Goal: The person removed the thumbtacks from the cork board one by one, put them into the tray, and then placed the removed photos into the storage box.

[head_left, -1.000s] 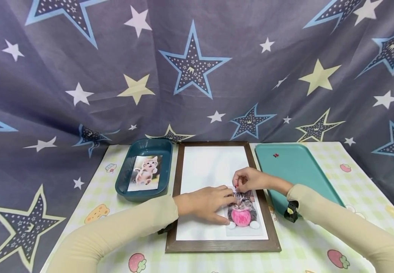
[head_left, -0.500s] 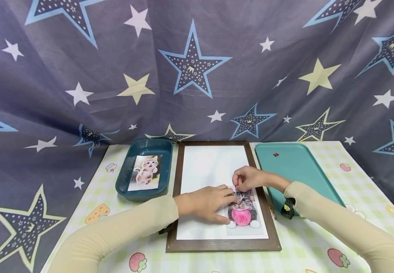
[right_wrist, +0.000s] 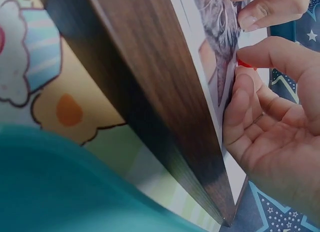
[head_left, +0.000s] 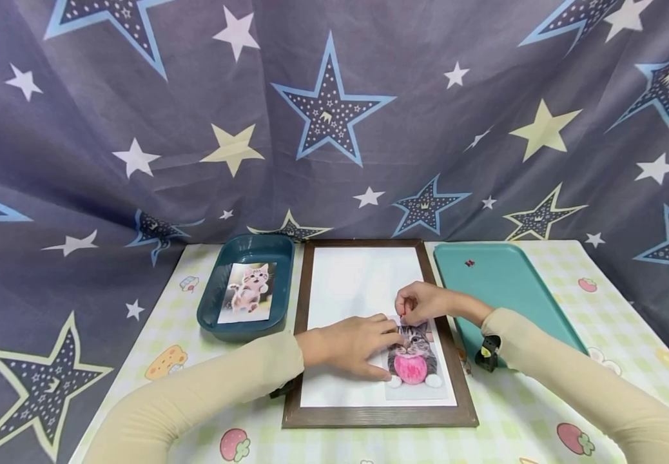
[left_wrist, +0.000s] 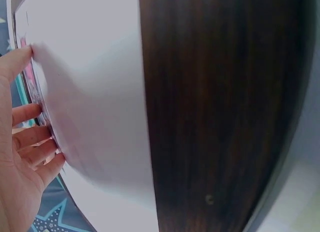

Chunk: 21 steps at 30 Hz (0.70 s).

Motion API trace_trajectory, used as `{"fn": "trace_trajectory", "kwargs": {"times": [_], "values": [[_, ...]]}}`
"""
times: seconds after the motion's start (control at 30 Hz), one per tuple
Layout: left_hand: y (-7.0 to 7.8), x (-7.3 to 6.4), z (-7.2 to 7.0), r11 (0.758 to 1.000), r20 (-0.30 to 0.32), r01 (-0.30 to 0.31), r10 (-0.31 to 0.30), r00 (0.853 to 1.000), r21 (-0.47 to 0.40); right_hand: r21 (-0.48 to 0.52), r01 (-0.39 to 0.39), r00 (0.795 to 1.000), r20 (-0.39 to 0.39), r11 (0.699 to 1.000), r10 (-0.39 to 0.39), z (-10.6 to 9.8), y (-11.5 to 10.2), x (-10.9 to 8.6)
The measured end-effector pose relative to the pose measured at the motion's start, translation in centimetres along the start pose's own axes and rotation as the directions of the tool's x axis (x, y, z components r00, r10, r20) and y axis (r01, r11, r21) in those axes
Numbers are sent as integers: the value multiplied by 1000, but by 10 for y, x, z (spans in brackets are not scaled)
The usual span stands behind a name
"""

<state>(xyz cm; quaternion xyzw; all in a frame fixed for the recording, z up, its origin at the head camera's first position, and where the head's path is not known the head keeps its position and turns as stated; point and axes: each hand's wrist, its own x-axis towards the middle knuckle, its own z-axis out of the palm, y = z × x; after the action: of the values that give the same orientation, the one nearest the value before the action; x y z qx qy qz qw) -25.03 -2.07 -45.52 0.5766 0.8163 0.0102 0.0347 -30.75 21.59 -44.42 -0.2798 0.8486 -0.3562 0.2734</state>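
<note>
A photo of a grey tabby cat with a pink round object [head_left: 411,368] lies on the white board [head_left: 363,277], in its lower right part. My right hand [head_left: 424,303] is at the photo's top edge and pinches a small red push pin [right_wrist: 246,64] between thumb and index finger. Most of the pin is hidden by the fingers. My left hand [head_left: 358,347] lies palm down on the board, fingers spread, with its fingertips on the photo's left edge. In the left wrist view, the left fingers [left_wrist: 37,137] reach out over the white surface.
A dark brown frame [head_left: 381,417] edges the board. To its left stands a dark teal bin [head_left: 209,309] holding a kitten photo [head_left: 247,293]. A turquoise tray [head_left: 503,283] on the right holds small red pieces [head_left: 470,263]. A starred curtain [head_left: 334,193] hangs behind the table.
</note>
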Motion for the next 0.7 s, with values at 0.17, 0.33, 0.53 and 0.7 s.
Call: {"fn": "trace_trajectory", "kwargs": {"times": [0.17, 0.33, 0.53, 0.7], "values": [[-1, 1, 0, 1000, -2, 4, -4, 1000, -2, -12, -14, 1000, 3, 1000, 14, -1, -2, 0], [-1, 1, 1, 1000, -2, 4, -4, 1000, -1, -7, -13, 1000, 13, 1000, 13, -2, -1, 0], [0, 1, 0, 1000, 3, 10, -10, 1000, -2, 20, -18, 1000, 26, 1000, 18, -4, 0, 1], [1, 0, -1, 1000, 6, 13, -13, 1000, -6, 39, -29, 999, 36, 999, 28, -4, 0, 1]]}}
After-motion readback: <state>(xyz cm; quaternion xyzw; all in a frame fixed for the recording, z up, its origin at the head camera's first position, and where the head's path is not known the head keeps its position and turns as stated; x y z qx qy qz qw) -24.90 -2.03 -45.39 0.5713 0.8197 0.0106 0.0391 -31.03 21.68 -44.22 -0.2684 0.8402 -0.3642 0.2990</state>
